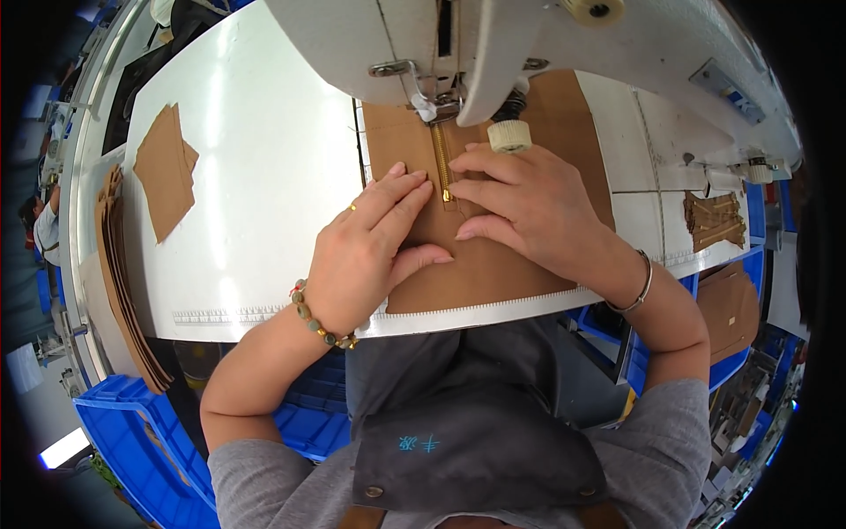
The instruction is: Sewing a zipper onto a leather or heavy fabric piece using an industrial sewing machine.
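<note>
A brown fabric or leather panel (502,256) lies flat on the white table under the head of a sewing machine (397,44). A gold zipper (442,159) runs down its upper middle from the needle area, the metal pull at its lower end. My left hand (370,234) rests on the panel left of the zipper, fingers stretched forward and thumb spread toward the middle. On the zipper's right side my right hand (529,198) presses the panel with bent, parted fingertips close to the zipper's edge. Neither hand grips anything visible.
Loose brown pieces (165,172) lie on the table at left, beside a hanging stack of brown panels (123,273). A bundle of small zippered pieces (714,220) sits at right. Blue crates (145,441) stand below the table. The machine's white knob (509,137) is close above my right hand.
</note>
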A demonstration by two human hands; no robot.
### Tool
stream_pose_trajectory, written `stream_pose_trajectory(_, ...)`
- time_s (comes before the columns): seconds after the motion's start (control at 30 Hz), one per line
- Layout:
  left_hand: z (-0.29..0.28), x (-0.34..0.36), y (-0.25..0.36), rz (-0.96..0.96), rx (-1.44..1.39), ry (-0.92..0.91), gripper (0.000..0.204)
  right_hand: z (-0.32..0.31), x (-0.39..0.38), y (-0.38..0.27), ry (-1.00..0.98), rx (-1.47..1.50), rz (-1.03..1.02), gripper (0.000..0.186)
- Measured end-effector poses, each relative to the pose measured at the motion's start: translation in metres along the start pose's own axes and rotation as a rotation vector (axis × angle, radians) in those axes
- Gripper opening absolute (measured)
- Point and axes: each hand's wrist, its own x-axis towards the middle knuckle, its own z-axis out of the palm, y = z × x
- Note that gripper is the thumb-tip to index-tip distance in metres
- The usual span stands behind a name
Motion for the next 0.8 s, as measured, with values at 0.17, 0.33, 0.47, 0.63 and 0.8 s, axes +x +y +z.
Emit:
stream_pose_trajectory(0.17, 0.000, 0.000, 0.001, -0.018, -0.014, -0.012, 0.068, 0.001, 0.000, 0.000, 0.001, 0.046, 0.028, 0.036)
stream_pose_trajectory(0.33, -0.001, 0.003, 0.004, 0.017, 0.005, -0.034, 0.065, 0.000, 0.002, 0.001, -0.030, 0.065, 0.045, 0.035)
stream_pose_trajectory(0.47, -0.006, 0.006, 0.004, 0.052, 0.061, -0.083, 0.064, 0.000, 0.002, 0.002, -0.030, 0.057, 0.031, 0.034)
stream_pose_trajectory(0.63, -0.011, 0.009, 0.005, 0.078, 0.107, -0.111, 0.063, 0.001, -0.001, -0.001, -0.006, -0.010, -0.009, 0.035)
stream_pose_trajectory(0.8, -0.011, 0.012, 0.004, 0.094, 0.114, -0.114, 0.063, 0.001, -0.004, 0.000, -0.038, -0.054, -0.008, 0.039)
